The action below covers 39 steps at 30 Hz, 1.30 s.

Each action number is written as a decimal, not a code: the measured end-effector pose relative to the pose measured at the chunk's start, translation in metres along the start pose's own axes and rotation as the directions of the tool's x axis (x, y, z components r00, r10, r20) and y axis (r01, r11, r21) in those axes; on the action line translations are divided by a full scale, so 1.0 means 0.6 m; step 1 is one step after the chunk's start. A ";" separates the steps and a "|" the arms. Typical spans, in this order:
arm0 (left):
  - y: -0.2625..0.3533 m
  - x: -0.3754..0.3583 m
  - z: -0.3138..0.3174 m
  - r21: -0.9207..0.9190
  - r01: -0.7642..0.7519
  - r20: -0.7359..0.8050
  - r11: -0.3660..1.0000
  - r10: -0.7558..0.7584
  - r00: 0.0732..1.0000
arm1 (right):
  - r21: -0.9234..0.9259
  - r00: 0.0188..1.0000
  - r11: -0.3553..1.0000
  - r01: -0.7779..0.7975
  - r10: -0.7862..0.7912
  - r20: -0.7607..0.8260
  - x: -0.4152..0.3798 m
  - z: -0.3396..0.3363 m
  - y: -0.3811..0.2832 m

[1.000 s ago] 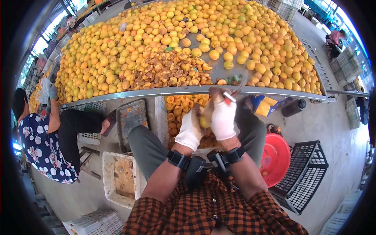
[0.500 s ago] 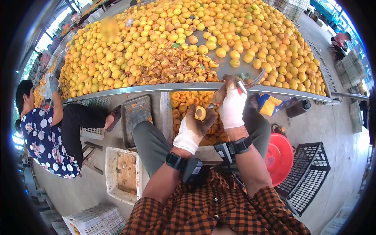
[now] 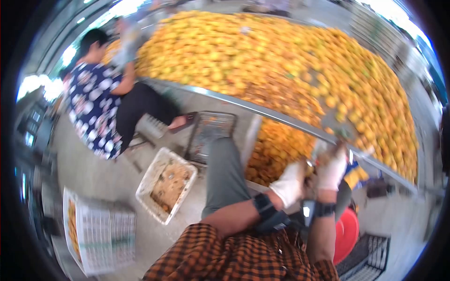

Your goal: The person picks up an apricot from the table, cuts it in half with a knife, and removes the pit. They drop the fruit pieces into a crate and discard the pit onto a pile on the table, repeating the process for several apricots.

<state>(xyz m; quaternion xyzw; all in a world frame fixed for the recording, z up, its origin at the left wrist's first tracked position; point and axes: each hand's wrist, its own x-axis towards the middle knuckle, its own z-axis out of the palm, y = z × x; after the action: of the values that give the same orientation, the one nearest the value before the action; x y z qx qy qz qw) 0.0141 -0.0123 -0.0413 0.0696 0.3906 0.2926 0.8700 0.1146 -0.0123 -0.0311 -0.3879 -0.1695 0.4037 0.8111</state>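
My left hand (image 3: 291, 180), in a pale glove, is smeared by motion at the right end of a crate (image 3: 251, 140) of cut apricots (image 3: 276, 147). Whether it holds a fruit I cannot make out. Close beside it, under the table's metal rim (image 3: 262, 110), my right hand (image 3: 332, 169) is gloved too and closed round a hand tool (image 3: 350, 156), of which only a blurred bright end shows. Beyond the rim spreads a large heap of whole apricots (image 3: 211, 51). A browner pile of apricot pieces (image 3: 281, 91) lies near the edge.
At the left a person (image 3: 96, 93) in a floral top sits by the table. A dark tray (image 3: 211, 129), a dirty white tub (image 3: 164, 185) and a white slatted crate (image 3: 105, 236) stand on the floor. At my right are a red basin (image 3: 346, 234) and a black crate (image 3: 370, 255).
The whole view has swung left and blurred, so the table edge now slants. Both hands appear farther right and lower. The cut apricot seen in my left hand earlier cannot be made out.
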 end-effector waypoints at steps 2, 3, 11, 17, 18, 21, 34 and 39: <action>-0.015 0.009 -0.013 -0.003 -0.032 0.070 0.999 0.032 0.997 | 0.106 0.958 0.990 -0.095 0.120 -0.261 -0.007 0.027 -0.013; -0.009 -0.012 -0.002 -0.006 -0.003 0.028 1.000 0.003 1.000 | 0.112 0.987 0.985 -0.129 0.139 -0.086 -0.001 -0.015 -0.008; -0.011 0.001 -0.025 -0.051 0.063 0.153 0.997 -0.055 0.987 | 0.361 0.903 0.879 -0.312 0.155 0.401 0.019 -0.087 0.018; 0.016 0.041 -0.067 0.372 -0.623 0.464 0.688 0.444 0.767 | 0.320 1.000 0.947 -0.011 0.010 0.003 -0.010 -0.004 -0.051; 0.019 0.088 -0.102 0.409 -0.912 0.797 0.028 0.476 0.372 | 0.148 0.999 0.989 0.029 -0.032 0.016 -0.012 -0.001 -0.067; 0.023 0.119 -0.102 0.462 -0.884 0.797 0.070 0.404 0.448 | -0.513 0.981 0.858 -0.022 0.117 0.154 -0.015 -0.022 -0.075; 0.045 -0.003 -0.015 0.807 -0.430 0.300 0.405 0.346 0.889 | -0.872 0.919 0.330 0.360 -0.287 0.271 -0.069 -0.026 -0.015; 0.060 -0.002 -0.023 0.827 -0.521 0.542 -0.210 0.543 0.641 | -0.837 0.967 0.506 0.209 -0.235 0.100 -0.053 -0.028 0.011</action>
<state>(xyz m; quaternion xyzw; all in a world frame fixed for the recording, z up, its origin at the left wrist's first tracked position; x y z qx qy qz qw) -0.0127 0.0149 -0.0375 0.7745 0.4141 0.2978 0.3741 0.1012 -0.0432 -0.0456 -0.7098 -0.3799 0.1599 0.5712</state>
